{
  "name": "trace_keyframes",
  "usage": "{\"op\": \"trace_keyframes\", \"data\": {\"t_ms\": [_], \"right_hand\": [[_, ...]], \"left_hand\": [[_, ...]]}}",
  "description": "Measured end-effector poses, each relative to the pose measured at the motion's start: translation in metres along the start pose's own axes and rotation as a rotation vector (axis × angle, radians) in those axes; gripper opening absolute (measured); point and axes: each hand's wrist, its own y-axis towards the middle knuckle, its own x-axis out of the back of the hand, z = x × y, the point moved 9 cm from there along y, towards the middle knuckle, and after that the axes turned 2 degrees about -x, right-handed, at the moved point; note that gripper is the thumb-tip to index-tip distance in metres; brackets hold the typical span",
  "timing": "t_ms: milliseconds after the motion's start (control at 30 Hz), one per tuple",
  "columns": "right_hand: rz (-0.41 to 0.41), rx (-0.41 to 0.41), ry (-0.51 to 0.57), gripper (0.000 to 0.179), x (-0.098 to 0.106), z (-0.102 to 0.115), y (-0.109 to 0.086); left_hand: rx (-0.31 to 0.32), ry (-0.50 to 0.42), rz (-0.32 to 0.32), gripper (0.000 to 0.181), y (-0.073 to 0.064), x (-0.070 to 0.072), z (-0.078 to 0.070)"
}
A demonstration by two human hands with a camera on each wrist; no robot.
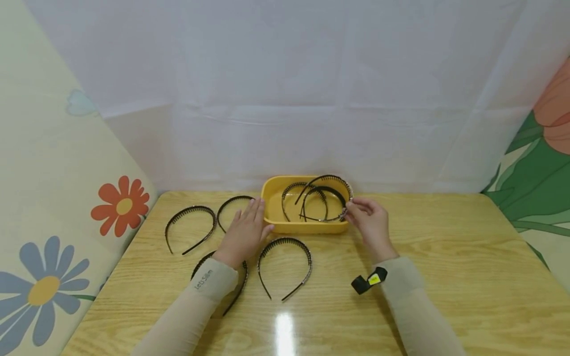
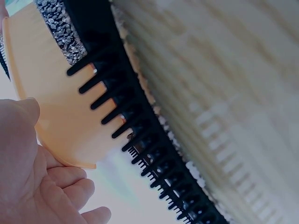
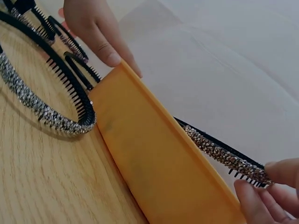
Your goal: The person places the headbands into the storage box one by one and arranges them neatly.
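Note:
A yellow plastic bin [image 1: 303,227] stands at the table's back edge, with several toothed black headbands [image 1: 285,202] inside. My right hand [image 1: 370,222] is at the bin's right end and pinches a glittery headband [image 3: 224,154] between thumb and fingers, over the rim. My left hand [image 1: 245,232] rests against the bin's left end, fingers fairly straight and thumb near the front corner. Below my left forearm lies another headband [image 1: 242,284], partly hidden. In the left wrist view, a toothed headband [image 2: 135,112] crosses close to the camera.
On the wooden table [image 1: 467,267], left of the bin, lie a headband [image 1: 189,210] and a second headband [image 1: 231,200] partly behind my left hand. In front of the bin lies a headband [image 1: 285,241] with sparkling trim. A white cloth [image 1: 285,99] hangs behind the table.

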Motion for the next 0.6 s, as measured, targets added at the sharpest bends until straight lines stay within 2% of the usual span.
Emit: {"op": "trace_keyframes", "data": {"t_ms": [333,600], "right_hand": [[-0.041,0.069,-0.199,0.033,-0.002,0.008,-0.003],[-0.007,0.126,-0.336,0.036,-0.007,0.012,-0.005]], "left_hand": [[0.0,-0.005,-0.003,0.074,0.0,0.0,-0.001],[0.001,0.002,-0.006,0.075,0.001,-0.001,0.001]]}}
